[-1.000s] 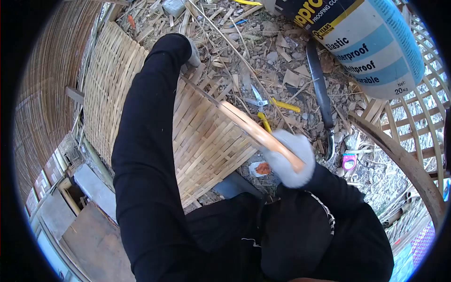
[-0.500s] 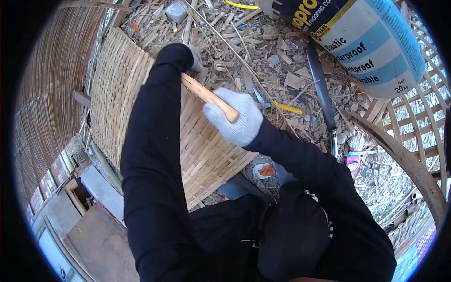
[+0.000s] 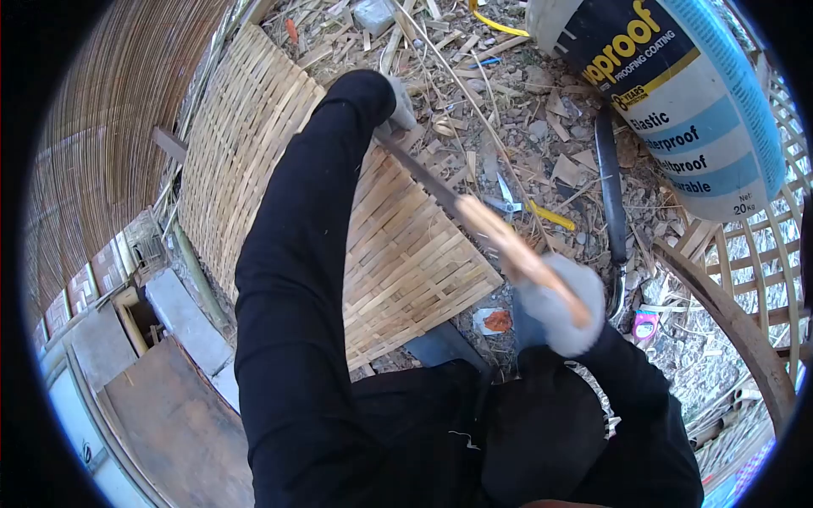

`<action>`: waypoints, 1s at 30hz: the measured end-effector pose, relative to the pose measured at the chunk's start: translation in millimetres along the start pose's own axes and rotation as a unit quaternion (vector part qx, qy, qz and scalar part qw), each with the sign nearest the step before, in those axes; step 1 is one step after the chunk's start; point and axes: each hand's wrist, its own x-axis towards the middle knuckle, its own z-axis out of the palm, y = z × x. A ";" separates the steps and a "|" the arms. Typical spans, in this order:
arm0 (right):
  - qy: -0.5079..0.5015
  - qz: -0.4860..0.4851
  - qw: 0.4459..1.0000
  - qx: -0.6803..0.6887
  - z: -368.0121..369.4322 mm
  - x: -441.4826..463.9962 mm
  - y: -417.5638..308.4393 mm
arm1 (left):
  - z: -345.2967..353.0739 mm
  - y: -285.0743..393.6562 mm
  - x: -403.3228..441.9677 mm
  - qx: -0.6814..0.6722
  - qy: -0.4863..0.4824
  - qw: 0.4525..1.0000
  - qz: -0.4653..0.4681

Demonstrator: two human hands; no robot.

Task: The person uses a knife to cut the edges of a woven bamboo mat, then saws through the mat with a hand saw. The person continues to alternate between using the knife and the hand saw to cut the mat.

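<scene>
My right hand (image 3: 563, 305), in a pale knit glove and blurred by motion, is closed around the wooden handle of a wooden-handled blade (image 3: 425, 182). The narrow dark blade runs up and left to the edge of a woven bamboo mat (image 3: 406, 262), near my left hand. My left hand (image 3: 402, 103), also gloved, is at the mat's far right edge. The black sleeve hides most of it, so its fingers and anything in them cannot be made out. Under my left arm, the mat lies slanted across the ground.
A large waterproofing-coating bucket (image 3: 677, 110) stands at upper right. Beside it lies a long knife (image 3: 610, 178) with a black handle. A yellow cutter (image 3: 550, 216) rests among bamboo scraps. An open-weave bamboo lattice (image 3: 762, 262) is at the right, boards (image 3: 174, 415) at lower left.
My right hand has pulled back toward my body, down and right, exposing the dark blade. My left hand stays by the mat edge. The whole view has shifted slightly.
</scene>
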 end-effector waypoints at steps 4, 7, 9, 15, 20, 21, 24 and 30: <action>0.060 -0.123 0.990 -0.016 57.6 83.3 36.3 | 1.2 11.5 -6.9 0.065 0.018 0.998 -0.004; 0.038 -0.096 0.994 0.030 52.8 88.3 31.0 | -3.7 10.6 -8.0 0.017 0.001 1.000 -0.015; 0.015 -0.091 0.996 0.005 52.4 66.8 22.9 | 4.6 11.2 -7.3 0.020 -0.002 1.000 -0.009; -0.019 -0.057 0.994 -0.090 -4.3 -7.7 -7.2 | -1.2 -6.1 10.2 -0.025 -0.035 0.999 0.032; 0.080 0.151 0.984 -0.054 -87.8 -95.0 0.6 | 7.2 -25.6 -4.5 -0.071 0.025 0.995 0.066; 0.100 0.052 0.993 0.027 -99.6 -108.0 1.8 | 13.4 -30.2 -6.5 -0.086 0.046 0.992 0.082; 0.130 0.052 0.984 0.114 -149.6 -172.4 2.8 | 32.7 -39.9 -12.5 -0.069 0.134 0.978 0.142; 0.209 -0.009 0.944 0.253 -174.7 -222.8 15.1 | 85.8 -37.0 -26.4 -0.118 0.351 0.908 0.197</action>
